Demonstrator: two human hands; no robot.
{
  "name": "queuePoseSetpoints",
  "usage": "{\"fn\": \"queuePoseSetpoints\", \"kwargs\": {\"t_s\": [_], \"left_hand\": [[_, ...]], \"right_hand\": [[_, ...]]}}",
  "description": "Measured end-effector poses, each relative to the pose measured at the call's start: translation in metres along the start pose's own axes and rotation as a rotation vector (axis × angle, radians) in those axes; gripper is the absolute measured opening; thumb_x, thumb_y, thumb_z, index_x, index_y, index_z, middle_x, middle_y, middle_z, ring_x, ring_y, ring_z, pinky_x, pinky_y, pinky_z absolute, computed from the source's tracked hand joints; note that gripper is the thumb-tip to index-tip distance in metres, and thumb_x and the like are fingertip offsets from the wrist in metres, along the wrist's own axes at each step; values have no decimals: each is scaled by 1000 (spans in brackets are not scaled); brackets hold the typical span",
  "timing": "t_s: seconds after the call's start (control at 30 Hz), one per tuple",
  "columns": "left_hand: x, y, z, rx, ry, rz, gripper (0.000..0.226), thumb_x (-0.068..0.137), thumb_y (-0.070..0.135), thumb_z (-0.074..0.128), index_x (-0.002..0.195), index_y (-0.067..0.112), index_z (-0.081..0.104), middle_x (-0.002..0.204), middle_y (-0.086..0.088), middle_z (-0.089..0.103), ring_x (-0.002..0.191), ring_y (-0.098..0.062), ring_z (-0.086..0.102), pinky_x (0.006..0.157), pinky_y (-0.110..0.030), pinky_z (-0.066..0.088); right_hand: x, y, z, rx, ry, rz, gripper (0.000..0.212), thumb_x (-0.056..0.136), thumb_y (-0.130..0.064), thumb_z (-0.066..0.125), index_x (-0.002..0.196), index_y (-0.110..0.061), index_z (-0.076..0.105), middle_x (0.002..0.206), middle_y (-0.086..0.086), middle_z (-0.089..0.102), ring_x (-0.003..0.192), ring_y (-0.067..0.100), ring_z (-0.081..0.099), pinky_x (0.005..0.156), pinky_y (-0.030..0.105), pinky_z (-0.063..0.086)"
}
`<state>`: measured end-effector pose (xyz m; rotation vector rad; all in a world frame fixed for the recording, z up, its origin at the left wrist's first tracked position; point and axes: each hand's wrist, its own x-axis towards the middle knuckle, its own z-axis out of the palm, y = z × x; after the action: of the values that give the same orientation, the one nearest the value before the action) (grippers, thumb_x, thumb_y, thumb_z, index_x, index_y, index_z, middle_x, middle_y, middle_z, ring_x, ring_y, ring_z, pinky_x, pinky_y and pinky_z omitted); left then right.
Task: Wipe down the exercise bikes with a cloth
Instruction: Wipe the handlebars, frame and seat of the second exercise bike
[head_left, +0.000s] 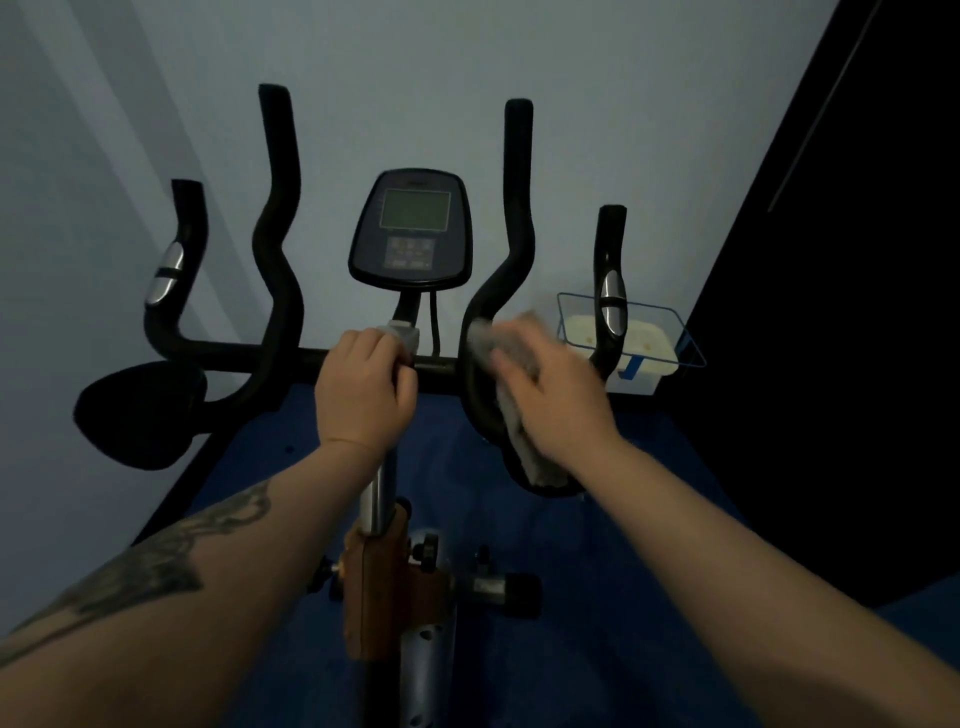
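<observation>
An exercise bike stands right in front of me, with black handlebars (280, 358) and a dark console (413, 234) on a short stem. My left hand (363, 389) grips the crossbar at its middle, beside the grey clamp (402, 335). My right hand (550, 395) holds a pale grey cloth (511, 415) against the right inner handlebar loop (475, 384); hand and cloth are blurred. The cloth hangs down past the black right elbow pad (545, 486), which my forearm partly hides.
A black left elbow pad (137, 410) sticks out at the left. Below are the steel post (379, 499), an orange-brown frame collar (374, 587) and black adjustment knobs. A blue wire rack with a white container (649, 348) sits by the wall at the right. The floor (571, 649) is blue.
</observation>
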<state>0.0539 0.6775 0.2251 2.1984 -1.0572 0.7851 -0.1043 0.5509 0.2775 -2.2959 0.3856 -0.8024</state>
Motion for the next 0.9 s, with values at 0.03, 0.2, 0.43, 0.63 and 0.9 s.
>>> {"fn": "queuePoseSetpoints", "kwargs": {"t_s": [0.03,0.2,0.43,0.63,0.9], "left_hand": [[0,0,0,-8,1,5,14,80,16,46,75,8,56,76,-8,54,75,-22,45,65,-27,30],[-1,-2,-1,-33,2,7,17,81,17,45,75,7,58,77,-8,56,75,-22,47,66,-26,30],[-1,1,-2,-32,-4,7,7,78,9,54,75,6,59,79,-11,57,77,-27,49,66,-32,35],[-1,-1,0,-18,-4,4,11,79,12,51,75,6,59,79,-11,57,78,-26,48,66,-31,34],[-1,2,-2,24,-16,1,5,80,7,56,78,5,60,82,-13,58,80,-28,49,67,-31,34]], "right_hand": [[-8,4,8,-30,-27,-29,24,99,-22,50,121,-26,59,112,-12,58,103,9,56,87,34,50],[-93,5,56,15,324,-32,38,95,-18,46,132,-26,46,141,-4,44,128,12,45,103,32,44],[-19,-7,38,-52,221,-10,31,94,-6,52,123,-12,61,122,1,58,115,15,51,95,36,46],[-79,6,36,-50,285,-20,42,89,3,59,129,-9,59,135,8,54,125,20,52,106,30,41],[-22,6,17,-179,172,-5,33,89,-2,56,120,-12,66,109,6,63,103,23,53,87,44,45]]}}
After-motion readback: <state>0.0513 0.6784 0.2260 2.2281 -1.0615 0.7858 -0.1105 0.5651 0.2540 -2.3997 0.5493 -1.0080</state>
